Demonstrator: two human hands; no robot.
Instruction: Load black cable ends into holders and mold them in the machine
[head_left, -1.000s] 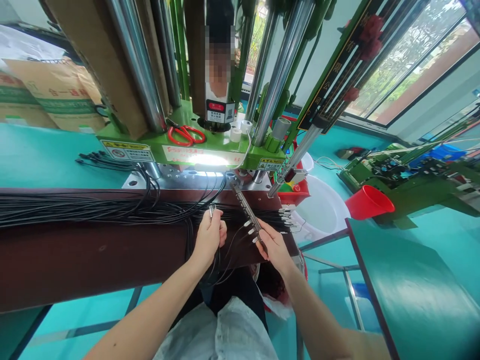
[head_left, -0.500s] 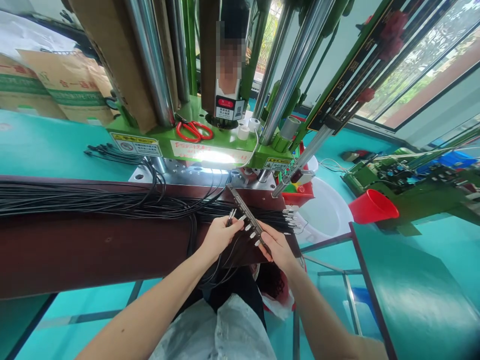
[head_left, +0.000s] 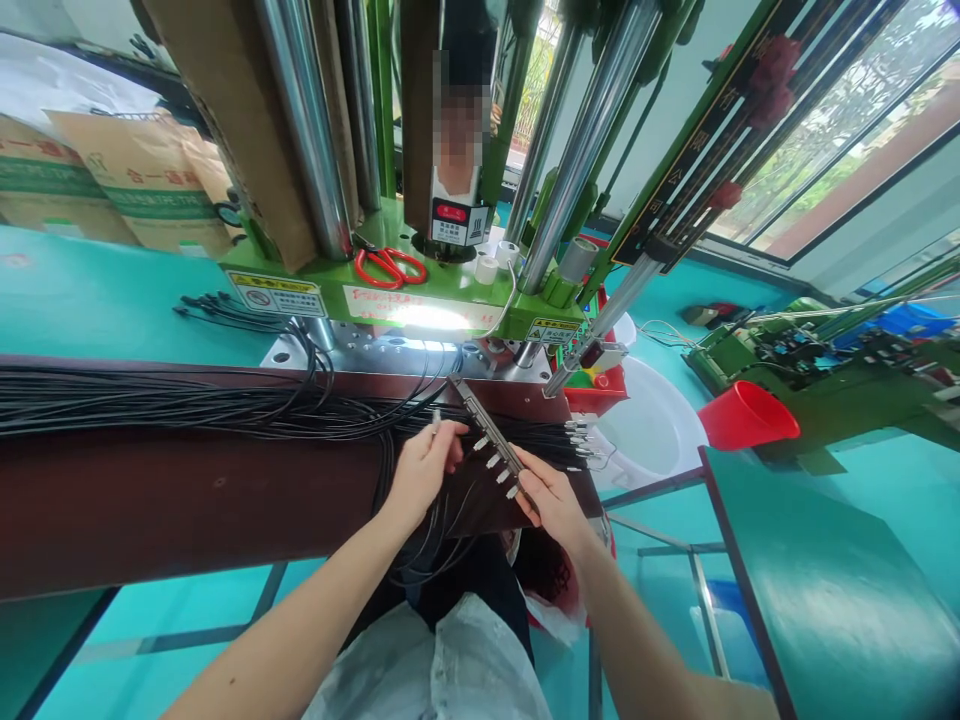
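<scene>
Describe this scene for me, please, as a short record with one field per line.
Left hand: holds a cable end, close to the bar
Right hand: grips the lower end of a metal bar
On bar: small connectors along one side
Bench: bundled black cables
Machine: red scissors on top
Right side: red bucket, white tub

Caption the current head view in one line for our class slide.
The right hand holds a metal bar and the left hand a silvery connector, before a green machine.
</scene>
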